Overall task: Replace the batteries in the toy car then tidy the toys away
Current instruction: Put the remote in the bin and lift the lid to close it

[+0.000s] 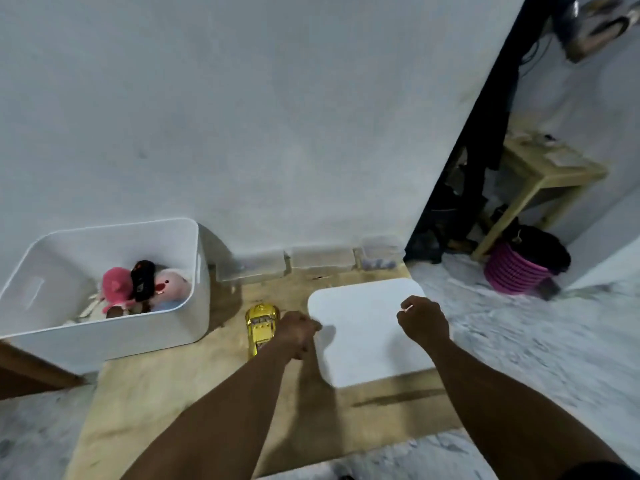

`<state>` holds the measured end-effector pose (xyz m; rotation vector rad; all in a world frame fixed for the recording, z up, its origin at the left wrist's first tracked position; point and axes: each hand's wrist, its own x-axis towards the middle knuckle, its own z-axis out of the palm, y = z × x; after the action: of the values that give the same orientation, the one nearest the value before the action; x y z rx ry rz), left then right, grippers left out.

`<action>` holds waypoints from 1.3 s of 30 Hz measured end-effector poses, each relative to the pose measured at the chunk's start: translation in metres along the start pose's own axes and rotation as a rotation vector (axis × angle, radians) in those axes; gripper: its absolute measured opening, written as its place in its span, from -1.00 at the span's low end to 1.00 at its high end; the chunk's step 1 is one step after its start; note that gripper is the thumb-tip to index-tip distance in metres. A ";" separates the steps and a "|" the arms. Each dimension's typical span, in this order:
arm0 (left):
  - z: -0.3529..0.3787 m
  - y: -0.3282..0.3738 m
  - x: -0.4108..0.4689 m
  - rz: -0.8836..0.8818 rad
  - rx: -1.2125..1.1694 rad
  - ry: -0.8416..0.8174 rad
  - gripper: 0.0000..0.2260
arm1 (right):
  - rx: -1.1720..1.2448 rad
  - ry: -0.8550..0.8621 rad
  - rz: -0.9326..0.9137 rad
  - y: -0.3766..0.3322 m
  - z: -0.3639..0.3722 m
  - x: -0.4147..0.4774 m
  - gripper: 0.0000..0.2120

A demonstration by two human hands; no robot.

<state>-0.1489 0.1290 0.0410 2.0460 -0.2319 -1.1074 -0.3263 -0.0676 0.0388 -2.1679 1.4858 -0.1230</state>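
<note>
Here, the left hand (297, 333) is curled at the left edge of the white lid (367, 332), touching the yellow toy car (260, 325) just left of it, while the right hand (423, 321), closed, pinches a thin stick above the lid.

Ahead of me I see a plain pale wall (242, 116) running down to a row of light blocks (322, 257) along its foot. At the right, past the wall's dark edge (485, 126), I make out a small yellowish wooden table (550, 171), and just beside its leg on the mottled grey floor (536, 348) sits a pink ribbed container (509, 271) with something black on top. A tan mat (166, 393) lies on the floor nearer me.
</note>
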 end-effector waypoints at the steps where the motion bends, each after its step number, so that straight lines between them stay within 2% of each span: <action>1: 0.012 0.003 0.007 -0.051 0.004 -0.009 -0.81 | 0.003 -0.017 0.034 0.014 -0.003 0.010 -0.76; 3: 0.033 0.007 0.018 -0.151 0.015 0.002 -0.67 | 0.001 -0.046 0.075 0.039 -0.007 0.029 -0.69; 6: 0.060 0.008 0.030 -0.253 -0.042 0.022 -0.48 | -0.059 -0.122 0.125 0.064 -0.010 0.051 -0.48; 10: 0.081 -0.003 0.045 -0.331 0.037 0.166 -0.32 | -0.019 -0.206 0.183 0.085 -0.004 0.074 -0.37; 13: 0.088 -0.011 0.054 -0.358 0.120 0.248 -0.35 | 0.004 -0.255 0.196 0.089 0.005 0.083 -0.39; 15: 0.087 -0.013 0.056 -0.338 0.125 0.274 -0.39 | 0.014 -0.261 0.192 0.088 0.011 0.086 -0.50; 19: 0.087 -0.009 0.054 -0.285 0.004 0.300 -0.58 | 0.005 -0.204 0.232 0.086 0.021 0.087 -0.63; 22: 0.089 -0.007 0.055 -0.300 -0.104 0.293 -0.59 | 0.030 -0.136 0.235 0.083 0.022 0.087 -0.61; 25: 0.086 -0.003 0.053 -0.314 -0.189 0.259 -0.60 | 0.082 -0.072 0.236 0.082 0.013 0.088 -0.50; 28: 0.073 0.011 0.047 -0.238 -0.195 0.279 -0.70 | 0.110 0.006 0.229 0.075 -0.013 0.080 -0.45; 32: 0.048 0.041 0.035 -0.044 -0.145 0.351 -0.74 | 0.209 0.136 0.189 0.056 -0.046 0.075 -0.56; 36: -0.011 0.070 0.018 0.134 -0.067 0.508 -0.80 | 0.250 0.244 0.086 0.003 -0.057 0.062 -0.41; 39: -0.072 0.082 0.002 0.234 -0.043 0.587 -0.81 | 0.287 0.276 0.026 -0.048 -0.052 0.050 -0.45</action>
<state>-0.0765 0.1118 0.1203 2.1426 -0.1406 -0.3413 -0.2834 -0.1172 0.0952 -1.9565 1.5334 -0.6099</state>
